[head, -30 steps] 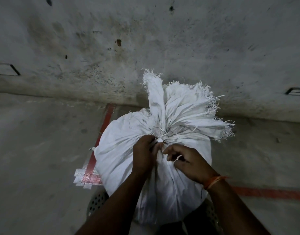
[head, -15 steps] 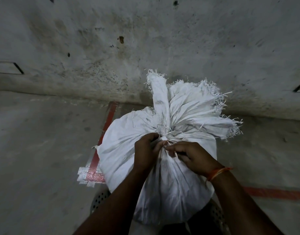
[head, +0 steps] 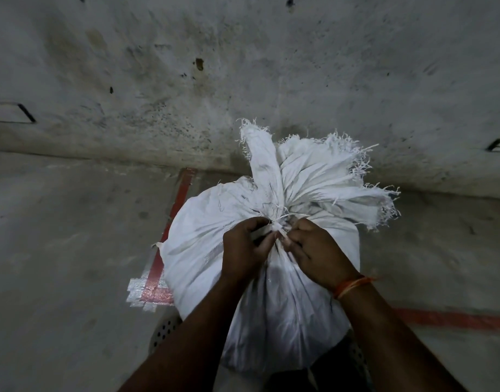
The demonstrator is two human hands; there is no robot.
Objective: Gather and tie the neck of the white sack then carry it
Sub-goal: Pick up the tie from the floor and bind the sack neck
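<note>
a full white woven sack (head: 203, 250) stands in the middle of the view, its lower part resting on a perforated stool or basket (head: 165, 331) whose dotted rim shows at the near left; which of the two it is cannot be told. the sack's neck (head: 277, 219) is gathered tight, and above it the frayed mouth (head: 322, 176) fans out toward the far right, loose threads sticking out along its edge. no brand, label or writing can be read on the sack; only faint dark scuffs mark the weave.

both hands meet at the neck. the left hand (head: 243, 247) has its grip closed on a thin white tie strip (head: 278, 226) at the left of the knot, fingers curled in. the right hand (head: 316, 250) pinches the same strip from the right, its grip closed as well, fingertips touching the gathered cloth. an orange thread band (head: 349, 285) circles the right wrist.

the concrete floor (head: 59, 250) carries red tape lines (head: 176, 205): one runs from the far wall toward the near side at the left of the sack, ending in a corner patched with shiny clear tape (head: 143, 291); another runs off to the right. a stained grey wall (head: 243, 66) fills the far half of the view.
</note>
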